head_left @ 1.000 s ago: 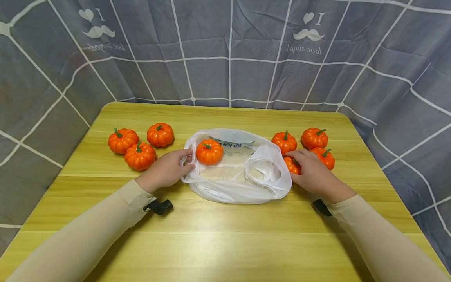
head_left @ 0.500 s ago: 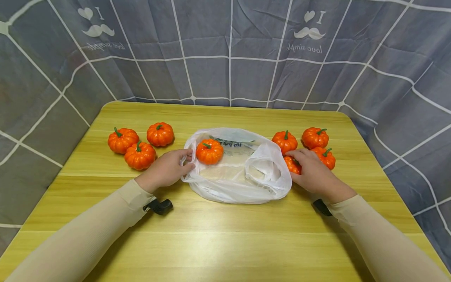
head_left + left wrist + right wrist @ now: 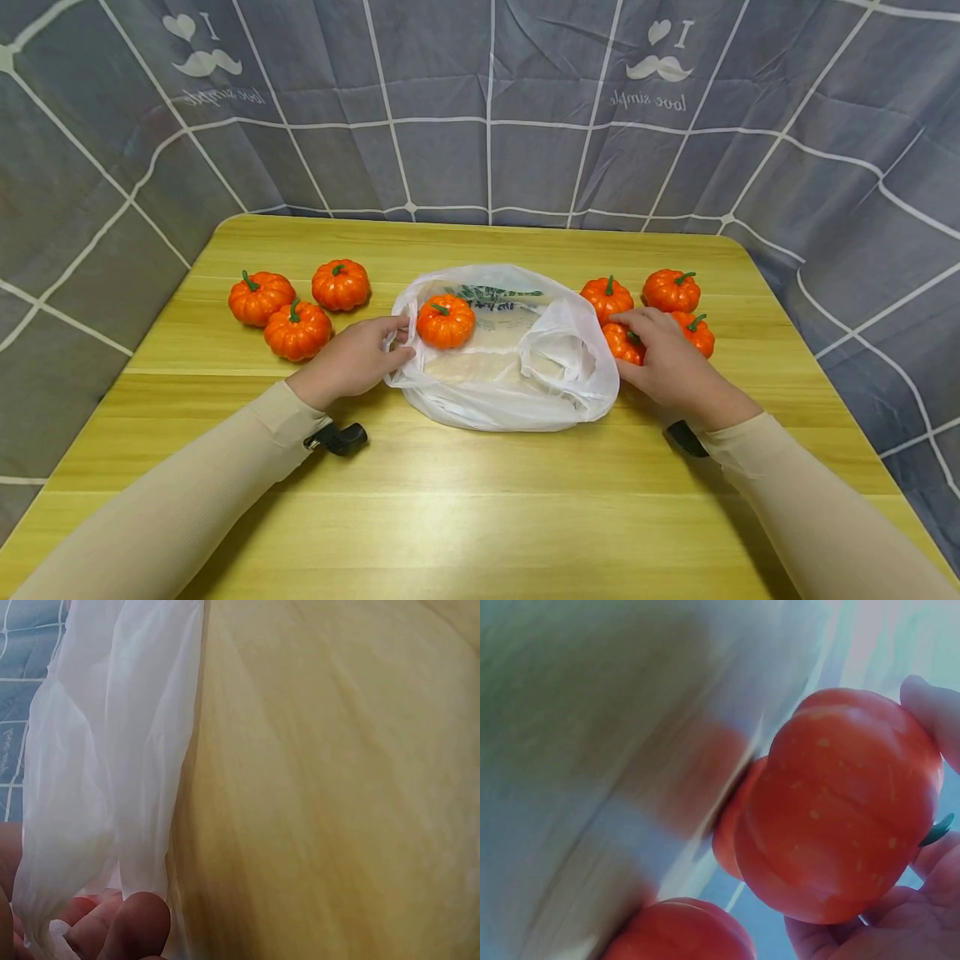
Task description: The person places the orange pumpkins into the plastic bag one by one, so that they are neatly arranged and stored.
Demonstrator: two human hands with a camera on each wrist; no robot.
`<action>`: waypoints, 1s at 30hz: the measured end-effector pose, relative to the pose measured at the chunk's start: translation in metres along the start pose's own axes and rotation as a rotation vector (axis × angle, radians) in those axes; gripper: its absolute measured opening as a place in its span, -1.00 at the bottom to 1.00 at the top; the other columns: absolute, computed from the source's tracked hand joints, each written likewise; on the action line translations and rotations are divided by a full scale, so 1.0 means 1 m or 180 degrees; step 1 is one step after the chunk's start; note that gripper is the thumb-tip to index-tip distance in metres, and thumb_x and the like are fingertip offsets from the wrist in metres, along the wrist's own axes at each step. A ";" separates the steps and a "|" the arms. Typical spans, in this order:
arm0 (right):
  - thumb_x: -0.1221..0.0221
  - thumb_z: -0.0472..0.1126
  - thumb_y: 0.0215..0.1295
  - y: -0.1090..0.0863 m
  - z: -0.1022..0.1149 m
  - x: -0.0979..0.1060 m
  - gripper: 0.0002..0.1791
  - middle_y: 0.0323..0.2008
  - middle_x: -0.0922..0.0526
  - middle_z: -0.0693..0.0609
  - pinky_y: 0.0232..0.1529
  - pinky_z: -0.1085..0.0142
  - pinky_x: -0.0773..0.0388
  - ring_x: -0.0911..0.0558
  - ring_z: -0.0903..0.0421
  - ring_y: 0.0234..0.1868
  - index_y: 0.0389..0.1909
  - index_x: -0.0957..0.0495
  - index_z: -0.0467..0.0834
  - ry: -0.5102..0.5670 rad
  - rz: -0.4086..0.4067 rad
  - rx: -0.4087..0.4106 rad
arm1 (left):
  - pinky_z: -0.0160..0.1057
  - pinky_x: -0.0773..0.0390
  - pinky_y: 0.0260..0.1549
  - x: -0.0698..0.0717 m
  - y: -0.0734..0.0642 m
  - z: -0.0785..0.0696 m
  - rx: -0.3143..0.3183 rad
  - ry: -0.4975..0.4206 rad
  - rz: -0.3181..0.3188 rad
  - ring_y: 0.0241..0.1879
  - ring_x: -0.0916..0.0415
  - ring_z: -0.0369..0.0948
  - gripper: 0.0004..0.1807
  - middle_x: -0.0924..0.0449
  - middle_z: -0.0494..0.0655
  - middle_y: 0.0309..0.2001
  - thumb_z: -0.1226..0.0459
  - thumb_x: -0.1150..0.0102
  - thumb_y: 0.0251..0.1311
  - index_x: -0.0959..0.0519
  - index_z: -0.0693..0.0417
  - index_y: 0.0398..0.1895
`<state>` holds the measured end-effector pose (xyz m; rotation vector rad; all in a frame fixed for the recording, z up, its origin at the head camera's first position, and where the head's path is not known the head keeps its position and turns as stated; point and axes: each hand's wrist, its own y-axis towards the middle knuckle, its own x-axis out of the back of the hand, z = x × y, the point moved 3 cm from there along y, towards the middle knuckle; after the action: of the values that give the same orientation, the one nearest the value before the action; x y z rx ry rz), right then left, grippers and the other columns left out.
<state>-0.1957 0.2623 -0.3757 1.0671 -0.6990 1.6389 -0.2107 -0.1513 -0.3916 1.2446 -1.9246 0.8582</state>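
Observation:
My left hand (image 3: 347, 360) pinches the left rim of a thin white plastic bag (image 3: 495, 412), which lies with its mouth spread wide. Inside, toward the left, sits an orange toy pumpkin (image 3: 447, 322) with a green stem. At the bag's right side, my right hand (image 3: 675, 367) grips another small pumpkin (image 3: 622, 343) between thumb and fingers. The right wrist view shows this pumpkin (image 3: 840, 810) from the side, its stem toward the palm. In the left wrist view, fingertips (image 3: 139, 926) hold the hanging bag edge (image 3: 142, 750).
Several more pumpkins stand on the wooden table (image 3: 480, 508): a group of three at the left, including one nearest my left hand (image 3: 297, 331), and others around my right hand, such as the far right one (image 3: 671, 291). A grey gridded curtain (image 3: 442, 167) encloses the table's back and sides.
My right fingers have closed around the pumpkin, which has shifted slightly up in the head view. The bag's far rim has spread a little farther back. My left hand stays put.

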 end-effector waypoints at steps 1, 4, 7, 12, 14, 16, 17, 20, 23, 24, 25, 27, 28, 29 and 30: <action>-0.43 -0.10 0.32 0.000 0.000 0.001 -0.33 0.35 -0.42 -0.31 0.36 -0.30 -0.34 -0.32 -0.34 0.37 0.37 -0.47 -0.24 0.0021 -0.0015 -0.0010 | -0.20 -0.41 -0.22 0.000 0.000 0.000 0.0002 -0.0005 0.0000 -0.20 -0.47 -0.12 -0.33 -0.62 0.01 0.04 0.08 -0.17 0.50 -0.37 0.22 0.54; -0.45 -0.10 0.30 0.000 0.002 0.004 -0.31 0.37 -0.40 -0.33 0.35 -0.30 -0.34 -0.30 -0.35 0.39 0.37 -0.47 -0.25 0.0072 -0.0094 -0.0003 | -0.21 -0.40 -0.27 0.000 0.000 0.000 0.0006 -0.0025 0.0003 -0.25 -0.45 -0.12 -0.34 -0.61 0.01 0.02 0.09 -0.17 0.49 -0.38 0.22 0.54; -0.47 -0.11 0.27 0.001 0.003 0.009 -0.28 0.35 -0.42 -0.33 0.36 -0.32 -0.31 -0.28 -0.37 0.41 0.38 -0.46 -0.29 0.0108 -0.0182 0.0045 | -0.21 -0.39 -0.30 0.001 0.000 0.000 0.0008 -0.0032 -0.0001 -0.29 -0.43 -0.13 -0.34 -0.61 0.01 0.00 0.09 -0.18 0.49 -0.38 0.22 0.53; -0.49 -0.11 0.25 0.002 0.008 0.024 -0.27 0.30 -0.48 -0.31 0.33 -0.34 -0.31 -0.32 -0.37 0.38 0.37 -0.46 -0.30 0.0109 -0.0383 0.0166 | -0.21 -0.37 -0.34 0.001 -0.001 -0.001 0.0009 -0.0049 0.0002 -0.34 -0.40 -0.14 -0.33 -0.60 0.02 -0.01 0.08 -0.17 0.49 -0.37 0.22 0.54; -0.50 -0.12 0.24 0.003 0.013 0.031 -0.27 0.29 -0.49 -0.31 0.31 -0.32 -0.34 -0.34 -0.36 0.36 0.36 -0.47 -0.29 0.0107 -0.0480 0.0234 | -0.21 -0.37 -0.34 0.001 -0.001 -0.001 0.0006 -0.0064 0.0008 -0.35 -0.40 -0.13 -0.32 -0.60 0.03 -0.02 0.08 -0.17 0.49 -0.36 0.22 0.55; -0.50 -0.13 0.24 0.004 0.022 0.037 -0.29 0.29 -0.51 -0.28 0.30 -0.28 -0.37 -0.37 -0.32 0.36 0.35 -0.49 -0.28 0.0093 -0.0564 0.0305 | -0.19 -0.40 -0.29 0.001 -0.001 -0.001 0.0001 -0.0059 0.0005 -0.30 -0.43 -0.11 -0.32 -0.62 0.02 0.00 0.08 -0.17 0.49 -0.36 0.22 0.55; -0.51 -0.14 0.24 0.005 0.027 0.040 -0.29 0.30 -0.51 -0.27 0.30 -0.26 -0.39 -0.38 -0.29 0.36 0.35 -0.49 -0.27 0.0101 -0.0584 0.0324 | -0.19 -0.42 -0.25 0.001 -0.001 -0.002 -0.0001 -0.0051 0.0000 -0.25 -0.46 -0.11 -0.32 -0.62 0.02 0.01 0.08 -0.17 0.49 -0.36 0.22 0.55; -0.50 -0.15 0.25 0.008 0.047 0.044 -0.31 0.32 -0.50 -0.23 0.26 -0.23 -0.46 -0.38 -0.25 0.37 0.35 -0.50 -0.25 0.0129 -0.0574 0.0415 | -0.16 -0.44 -0.14 0.001 -0.001 -0.002 -0.0004 -0.0041 -0.0003 -0.12 -0.49 -0.07 -0.33 -0.64 0.02 0.06 0.08 -0.17 0.50 -0.36 0.21 0.55; -0.49 -0.13 0.26 0.013 0.068 0.042 -0.31 0.33 -0.48 -0.20 0.24 -0.21 -0.49 -0.36 -0.23 0.38 0.37 -0.51 -0.23 0.0187 -0.0470 0.0552 | -0.16 -0.44 -0.17 0.001 -0.001 -0.002 0.0003 -0.0054 0.0002 -0.14 -0.49 -0.07 -0.33 -0.62 0.03 0.06 0.08 -0.17 0.50 -0.36 0.21 0.55; -0.49 -0.11 0.27 0.015 0.075 0.040 -0.31 0.33 -0.48 -0.19 0.24 -0.21 -0.49 -0.36 -0.24 0.38 0.37 -0.51 -0.21 0.0190 -0.0428 0.0618 | -0.17 -0.43 -0.20 0.001 -0.001 -0.003 0.0004 -0.0067 0.0004 -0.19 -0.48 -0.08 -0.33 -0.62 0.03 0.04 0.08 -0.18 0.49 -0.36 0.21 0.55; -0.49 -0.10 0.27 0.018 0.082 0.037 -0.31 0.33 -0.48 -0.18 0.23 -0.19 -0.50 -0.36 -0.23 0.38 0.37 -0.51 -0.20 0.0191 -0.0389 0.0691 | -0.18 -0.42 -0.24 0.001 -0.001 -0.002 -0.0001 -0.0078 0.0002 -0.24 -0.46 -0.10 -0.33 -0.62 0.03 0.02 0.09 -0.18 0.49 -0.36 0.21 0.55; -0.49 -0.06 0.27 0.023 0.095 0.029 -0.30 0.33 -0.48 -0.15 0.24 -0.16 -0.51 -0.37 -0.20 0.37 0.37 -0.51 -0.18 0.0170 -0.0270 0.0828 | -0.20 -0.40 -0.32 0.001 -0.001 -0.003 -0.0004 -0.0115 0.0000 -0.33 -0.42 -0.12 -0.33 -0.60 0.03 -0.03 0.09 -0.19 0.49 -0.37 0.21 0.55; -0.49 -0.04 0.27 0.026 0.103 0.024 -0.30 0.33 -0.48 -0.14 0.23 -0.14 -0.53 -0.37 -0.19 0.37 0.38 -0.51 -0.16 0.0165 -0.0196 0.0891 | -0.20 -0.39 -0.33 0.001 -0.001 -0.003 -0.0006 -0.0125 -0.0004 -0.35 -0.41 -0.12 -0.33 -0.60 0.03 -0.04 0.10 -0.20 0.48 -0.37 0.21 0.55; -0.49 -0.02 0.27 0.028 0.110 0.019 -0.29 0.34 -0.48 -0.12 0.23 -0.12 -0.54 -0.38 -0.17 0.37 0.38 -0.51 -0.15 0.0158 -0.0121 0.0946 | -0.20 -0.40 -0.31 0.001 -0.001 -0.003 -0.0014 -0.0126 -0.0009 -0.34 -0.41 -0.13 -0.33 -0.61 0.03 -0.03 0.10 -0.20 0.48 -0.37 0.20 0.55; -0.49 -0.01 0.27 0.031 0.117 0.014 -0.29 0.34 -0.49 -0.11 0.25 -0.11 -0.54 -0.39 -0.15 0.36 0.38 -0.51 -0.14 0.0144 -0.0045 0.0998 | -0.19 -0.41 -0.30 0.001 -0.001 -0.003 -0.0019 -0.0136 -0.0010 -0.34 -0.42 -0.12 -0.33 -0.61 0.03 -0.03 0.10 -0.20 0.48 -0.37 0.20 0.55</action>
<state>-0.1908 0.1602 -0.3101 1.2477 -0.4109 1.7930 -0.2094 -0.1499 -0.3885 1.2716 -1.9568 0.8298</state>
